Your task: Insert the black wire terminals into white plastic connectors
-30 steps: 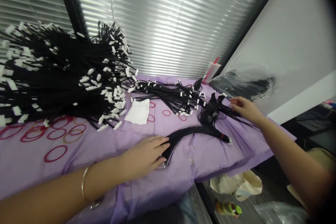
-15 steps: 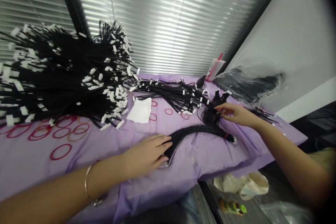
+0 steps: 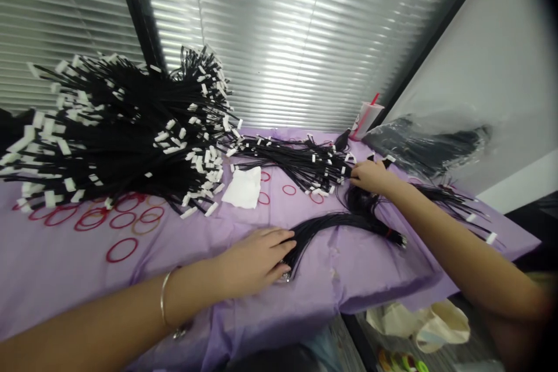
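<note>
My left hand (image 3: 257,258) lies flat on the purple cloth (image 3: 87,285), fingers stretched, pressing one end of a curved bundle of black cords (image 3: 340,222). A red band ties that bundle near its far end. My right hand (image 3: 369,176) reaches over it to a smaller heap of black cords with white tags (image 3: 300,160), its fingers curled at the heap's right edge. What the fingers hold is hidden.
A big pile of tagged black cords (image 3: 108,128) fills the left. Red rubber bands (image 3: 117,224) and a white paper (image 3: 243,188) lie on the cloth. A cup with a red straw (image 3: 365,117) and a plastic bag of cords (image 3: 427,142) sit far right. Bags lie on the floor.
My right hand has moved left, from the loose cords at the right to the small tagged heap. My left hand has stayed on the bundle's end. The view has shifted slightly.
</note>
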`<control>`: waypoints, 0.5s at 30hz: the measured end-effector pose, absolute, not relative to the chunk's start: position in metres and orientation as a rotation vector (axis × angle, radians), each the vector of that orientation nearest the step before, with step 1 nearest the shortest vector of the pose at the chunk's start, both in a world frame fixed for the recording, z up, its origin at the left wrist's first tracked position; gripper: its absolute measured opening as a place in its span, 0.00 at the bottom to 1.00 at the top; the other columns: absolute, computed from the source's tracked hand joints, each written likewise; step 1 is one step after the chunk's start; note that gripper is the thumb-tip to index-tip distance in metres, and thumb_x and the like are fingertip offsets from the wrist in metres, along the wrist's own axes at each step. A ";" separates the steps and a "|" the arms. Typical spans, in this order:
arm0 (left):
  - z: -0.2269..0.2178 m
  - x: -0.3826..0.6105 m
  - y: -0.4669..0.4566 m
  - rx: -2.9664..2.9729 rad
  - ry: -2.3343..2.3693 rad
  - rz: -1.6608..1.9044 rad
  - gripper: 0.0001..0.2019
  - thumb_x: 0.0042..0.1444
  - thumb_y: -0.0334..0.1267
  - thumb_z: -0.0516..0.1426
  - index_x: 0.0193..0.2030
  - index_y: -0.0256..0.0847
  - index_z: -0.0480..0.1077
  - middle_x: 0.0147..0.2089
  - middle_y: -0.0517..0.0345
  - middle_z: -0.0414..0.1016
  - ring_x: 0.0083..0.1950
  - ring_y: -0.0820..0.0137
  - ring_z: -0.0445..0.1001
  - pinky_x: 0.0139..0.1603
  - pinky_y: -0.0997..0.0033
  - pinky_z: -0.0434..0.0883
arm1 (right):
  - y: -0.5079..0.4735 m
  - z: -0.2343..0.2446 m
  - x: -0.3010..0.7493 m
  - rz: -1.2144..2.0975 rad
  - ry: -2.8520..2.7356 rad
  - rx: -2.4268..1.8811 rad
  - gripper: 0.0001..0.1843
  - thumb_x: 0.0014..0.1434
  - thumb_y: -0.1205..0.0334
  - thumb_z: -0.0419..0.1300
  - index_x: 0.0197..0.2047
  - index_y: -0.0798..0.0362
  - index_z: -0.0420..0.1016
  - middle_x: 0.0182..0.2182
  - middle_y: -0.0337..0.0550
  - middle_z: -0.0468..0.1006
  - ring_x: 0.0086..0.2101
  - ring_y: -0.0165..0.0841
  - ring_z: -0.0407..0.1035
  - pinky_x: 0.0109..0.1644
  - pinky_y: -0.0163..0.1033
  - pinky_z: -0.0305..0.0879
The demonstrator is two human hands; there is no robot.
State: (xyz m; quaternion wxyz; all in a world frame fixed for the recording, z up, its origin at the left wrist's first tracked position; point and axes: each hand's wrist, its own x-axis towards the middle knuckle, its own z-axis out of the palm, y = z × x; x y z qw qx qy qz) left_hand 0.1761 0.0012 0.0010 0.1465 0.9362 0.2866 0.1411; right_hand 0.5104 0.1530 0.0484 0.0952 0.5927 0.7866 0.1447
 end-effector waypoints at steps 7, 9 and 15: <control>0.002 0.175 0.004 2.441 0.841 0.550 0.20 0.60 0.37 0.51 0.58 0.33 0.63 0.59 0.45 0.66 0.60 0.62 0.64 0.62 0.61 0.61 | 0.114 0.073 0.454 0.346 2.280 1.604 0.14 0.61 0.62 0.51 0.32 0.60 0.74 0.33 0.57 0.76 0.36 0.41 0.71 0.41 0.48 0.64; 0.003 0.174 0.005 2.351 0.871 0.584 0.20 0.59 0.37 0.52 0.57 0.34 0.63 0.58 0.45 0.67 0.60 0.64 0.64 0.62 0.62 0.61 | 0.096 0.078 0.433 0.257 2.309 1.535 0.14 0.60 0.65 0.49 0.32 0.61 0.75 0.33 0.60 0.77 0.36 0.46 0.72 0.38 0.48 0.64; 0.007 0.173 0.003 2.186 1.012 0.622 0.24 0.57 0.38 0.53 0.60 0.33 0.57 0.58 0.41 0.65 0.56 0.61 0.67 0.57 0.58 0.64 | 0.061 0.098 0.379 -0.154 2.493 1.214 0.17 0.59 0.69 0.47 0.47 0.56 0.73 0.38 0.52 0.78 0.37 0.40 0.72 0.38 0.40 0.63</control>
